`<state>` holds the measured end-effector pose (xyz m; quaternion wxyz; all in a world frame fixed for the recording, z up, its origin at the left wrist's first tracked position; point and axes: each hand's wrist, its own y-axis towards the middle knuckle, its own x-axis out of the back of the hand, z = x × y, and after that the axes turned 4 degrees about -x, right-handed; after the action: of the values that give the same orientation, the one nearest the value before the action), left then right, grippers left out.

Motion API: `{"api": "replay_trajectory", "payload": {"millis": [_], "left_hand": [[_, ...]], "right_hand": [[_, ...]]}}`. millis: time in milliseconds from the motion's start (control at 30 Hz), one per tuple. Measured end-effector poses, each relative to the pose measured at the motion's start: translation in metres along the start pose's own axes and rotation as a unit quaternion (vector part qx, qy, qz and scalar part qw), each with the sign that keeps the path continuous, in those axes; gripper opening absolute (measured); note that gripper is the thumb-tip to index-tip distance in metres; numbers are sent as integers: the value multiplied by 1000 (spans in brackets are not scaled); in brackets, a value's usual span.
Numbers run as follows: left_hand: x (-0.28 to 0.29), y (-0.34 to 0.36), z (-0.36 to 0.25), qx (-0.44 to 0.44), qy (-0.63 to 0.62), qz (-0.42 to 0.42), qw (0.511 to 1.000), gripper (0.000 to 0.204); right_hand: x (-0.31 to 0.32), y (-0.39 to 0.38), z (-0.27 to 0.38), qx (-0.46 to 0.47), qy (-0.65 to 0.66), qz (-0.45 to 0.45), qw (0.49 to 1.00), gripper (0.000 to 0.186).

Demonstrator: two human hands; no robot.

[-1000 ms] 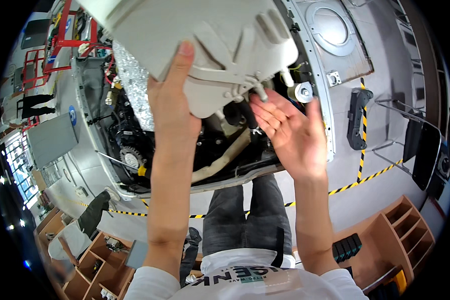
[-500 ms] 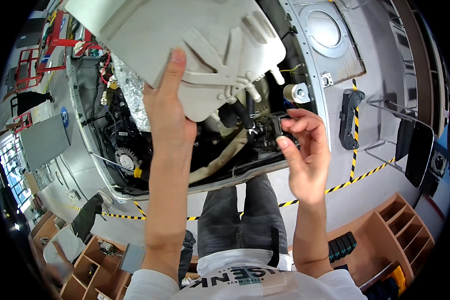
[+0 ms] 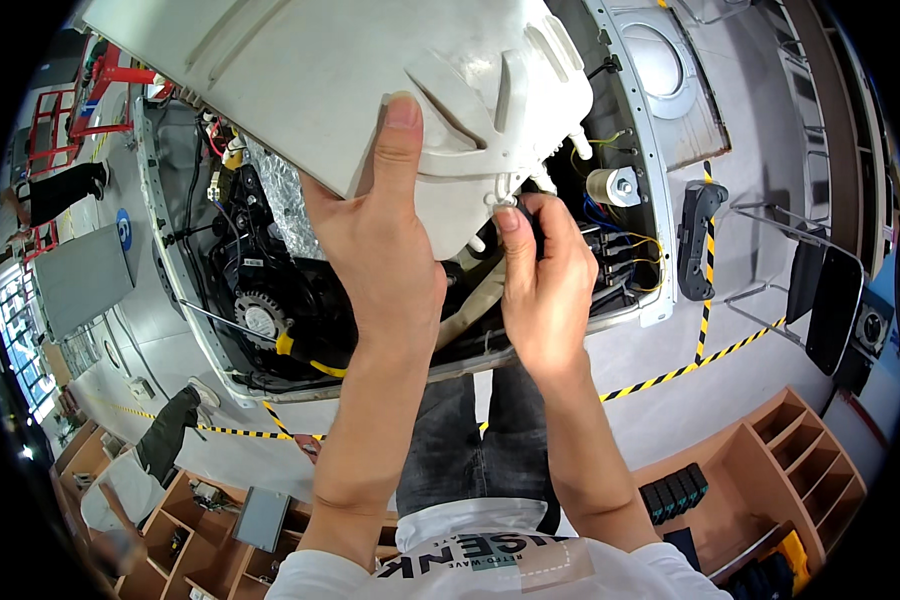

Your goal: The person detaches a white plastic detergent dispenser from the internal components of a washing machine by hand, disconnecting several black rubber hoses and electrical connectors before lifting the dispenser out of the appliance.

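Observation:
My left hand (image 3: 385, 235) is closed on the near edge of a large white plastic housing (image 3: 320, 90), thumb lying on its ribbed face. The housing is tilted over an opened machine cabinet (image 3: 610, 315). Against its lower right corner, my right hand (image 3: 552, 275) pinches a black hose end beside small white spouts (image 3: 498, 195). Most of that black hose is hidden by the fingers. Below the hands a pale thick hose (image 3: 470, 312) runs inside the cabinet.
A yellow-handled screwdriver (image 3: 290, 343) rests at the cabinet's left front. Wires and a white cylindrical part (image 3: 612, 187) sit at its right side. On the floor lie a black bracket-like part (image 3: 701, 240) and striped tape (image 3: 660, 383). Wooden trays (image 3: 750, 470) stand behind me.
My right hand has moved left, from the black valve-like part to the housing's spouts, and now pinches a black hose. The left hand and housing have shifted slightly right.

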<state>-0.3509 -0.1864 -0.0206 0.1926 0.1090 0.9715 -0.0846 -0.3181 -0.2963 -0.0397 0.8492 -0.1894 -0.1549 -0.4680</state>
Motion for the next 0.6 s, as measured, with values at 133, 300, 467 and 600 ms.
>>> {"api": "replay_trajectory", "payload": {"millis": [133,300,467,600], "left_hand": [[2,0,0,27,-16,-2,999,54],[1,-3,10,55,-35,-23,998,55],[-7,-10,12,41,-18,-26,999,58],[-12,-14,14,50,-24,-23,998,61]], "right_hand": [[-6,-2,-15,-70,162,20,984,22],[-7,-2,-12,-126,306,-21,943,27],[6,6,-14,-207,399,15,893,30],[14,10,-20,-221,466,38,856,31]]}}
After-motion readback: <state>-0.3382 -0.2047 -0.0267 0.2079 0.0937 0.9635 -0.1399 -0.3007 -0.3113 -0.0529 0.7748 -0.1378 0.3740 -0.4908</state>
